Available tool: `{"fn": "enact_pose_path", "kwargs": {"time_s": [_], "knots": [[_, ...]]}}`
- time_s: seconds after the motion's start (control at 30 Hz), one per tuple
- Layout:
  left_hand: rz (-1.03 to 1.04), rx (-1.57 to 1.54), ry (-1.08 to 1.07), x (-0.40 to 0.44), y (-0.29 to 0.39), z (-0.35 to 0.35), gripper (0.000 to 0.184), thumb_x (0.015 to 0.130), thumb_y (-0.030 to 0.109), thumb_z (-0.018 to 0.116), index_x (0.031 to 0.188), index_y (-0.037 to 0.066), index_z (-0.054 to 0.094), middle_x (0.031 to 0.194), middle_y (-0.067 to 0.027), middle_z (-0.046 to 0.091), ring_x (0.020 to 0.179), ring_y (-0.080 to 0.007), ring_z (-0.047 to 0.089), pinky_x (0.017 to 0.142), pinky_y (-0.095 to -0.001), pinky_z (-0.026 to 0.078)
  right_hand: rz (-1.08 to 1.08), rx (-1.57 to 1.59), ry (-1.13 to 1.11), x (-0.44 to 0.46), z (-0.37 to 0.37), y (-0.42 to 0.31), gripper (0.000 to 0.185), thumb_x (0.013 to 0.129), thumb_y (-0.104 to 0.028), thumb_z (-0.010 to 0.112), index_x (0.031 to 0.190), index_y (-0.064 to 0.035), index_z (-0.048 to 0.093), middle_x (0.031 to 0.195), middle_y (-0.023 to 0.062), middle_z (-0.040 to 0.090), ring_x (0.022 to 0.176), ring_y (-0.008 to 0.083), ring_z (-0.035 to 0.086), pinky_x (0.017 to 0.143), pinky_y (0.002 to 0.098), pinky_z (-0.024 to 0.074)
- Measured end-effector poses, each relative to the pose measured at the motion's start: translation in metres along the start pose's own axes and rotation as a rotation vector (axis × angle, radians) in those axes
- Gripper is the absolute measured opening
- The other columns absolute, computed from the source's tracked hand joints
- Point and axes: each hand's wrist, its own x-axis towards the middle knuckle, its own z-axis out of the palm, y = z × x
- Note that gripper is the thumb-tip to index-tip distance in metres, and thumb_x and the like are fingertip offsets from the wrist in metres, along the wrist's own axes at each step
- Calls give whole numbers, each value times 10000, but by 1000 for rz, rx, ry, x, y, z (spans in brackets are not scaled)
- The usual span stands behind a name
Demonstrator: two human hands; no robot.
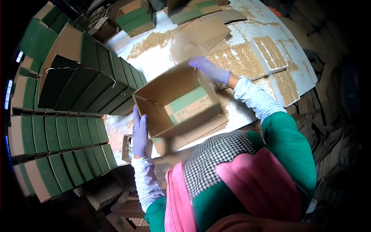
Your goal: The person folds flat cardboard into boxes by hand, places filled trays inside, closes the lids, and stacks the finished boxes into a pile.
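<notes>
An open-topped cardboard box [170,87] is tilted in front of me, above the table. Brown walls and a green printed panel show inside it. My left hand [140,133], in a purple glove, grips its lower left corner with the fingers up along the outside. At the far upper corner my right hand [210,70], gloved the same way, is closed over the rim and slightly blurred. Beneath the box lies more flat brown cardboard [206,129]. A small open box [126,149] stands beside my left wrist, partly hidden by it.
Stacked green and brown boxes [73,133] rise along the left. Straw-like bits cover parts of the white table [160,54]. Flat cardboard [201,36] lies beyond my right hand, near white blocks [269,54] topped with bits. Another open green box [135,21] stands at the back.
</notes>
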Motion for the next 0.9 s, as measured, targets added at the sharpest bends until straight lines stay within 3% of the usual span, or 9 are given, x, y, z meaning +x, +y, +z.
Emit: {"fn": "enact_pose_path", "kwargs": {"time_s": [0.03, 0.07, 0.17, 0.23, 0.37, 0.57, 0.67, 0.77, 0.9], "knots": [[148, -119, -34, 7, -7, 17, 695, 999, 256, 469, 1557, 14, 132, 1626, -194, 125, 1518, -272, 65, 1220, -380, 62, 219, 113, 74, 3, 15, 0, 976, 840, -694, 572, 1455, 26, 336, 1439, 299, 384, 1343, 389, 373, 1130, 436, 296], [433, 491, -56, 19, -29, 27, 725, 992, 291, 472, 1558, 12, 115, 1626, -204, 97, 1517, -314, 32, 1218, -411, -22, 428, 241, 176, 5, 29, -1, 1083, 827, -739, 553, 1489, 61, 246, 1498, 329, 295, 1413, 408, 284, 1168, 451, 234], [505, 990, -675, -5, -58, 89, 776, 932, 590, 482, 1497, 74, 356, 1592, -204, 214, 1484, -380, 160, 1183, -569, 1, 425, 38, -9, -4, 55, -86, 1298, 783, -779, 562, 1505, 107, -52, 1562, 356, 96, 1482, 443, 79, 1213, 455, 108], [614, 937, -524, 13, -70, 69, 864, 854, 658, 556, 1477, 81, 393, 1570, -211, 260, 1470, -397, 187, 1177, -591, 34, 296, -116, -76, -7, 50, -87, 1333, 762, -710, 653, 1485, 133, -83, 1545, 376, 122, 1472, 443, 130, 1209, 441, 155], [574, 1179, 150, 37, 15, 34, 900, 728, 428, 785, 1435, 18, 408, 1441, -211, 417, 1363, -366, 358, 1148, -605, 191, 326, -83, -59, -24, 52, -58, 1014, 861, -391, 681, 1519, 72, 65, 1495, 309, 308, 1410, 396, 311, 1161, 419, 288], [684, 808, -55, -13, -48, 74, 515, 853, 323, 677, 1283, 58, 577, 1138, -137, 556, 1114, -307, 507, 1094, -523, 321, 215, 181, 553, -111, -11, -95, 526, 927, -55, 511, 1438, -7, 398, 1401, 190, 488, 1348, 312, 434, 1154, 423, 323], [471, 634, -196, 30, -32, 55, 363, 940, 375, 568, 1095, 69, 688, 1308, -194, 537, 1282, -383, 435, 1142, -505, 230, -257, -163, -44, -95, -6, -103, 590, 936, -299, 587, 1447, -55, 422, 1482, 172, 417, 1391, 427, 340, 1169, 508, 245], [142, 485, -411, 39, -3, 61, 441, 958, 438, 535, 1119, 38, 625, 1398, -240, 478, 1405, -439, 289, 1164, -524, 162, 307, -273, -179, -56, 42, -57, 740, 979, -440, 519, 1526, -23, 246, 1540, 247, 312, 1463, 395, 213, 1199, 460, 159], [477, 527, -68, 4, -46, 43, 761, 811, 378, 722, 1388, -18, 423, 1396, -252, 436, 1353, -448, 352, 1151, -518, 238, 556, 708, 58, -95, 76, -43, 673, 1004, -462, 468, 1460, 24, 373, 1474, 214, 423, 1394, 314, 356, 1165, 390, 255]]}}
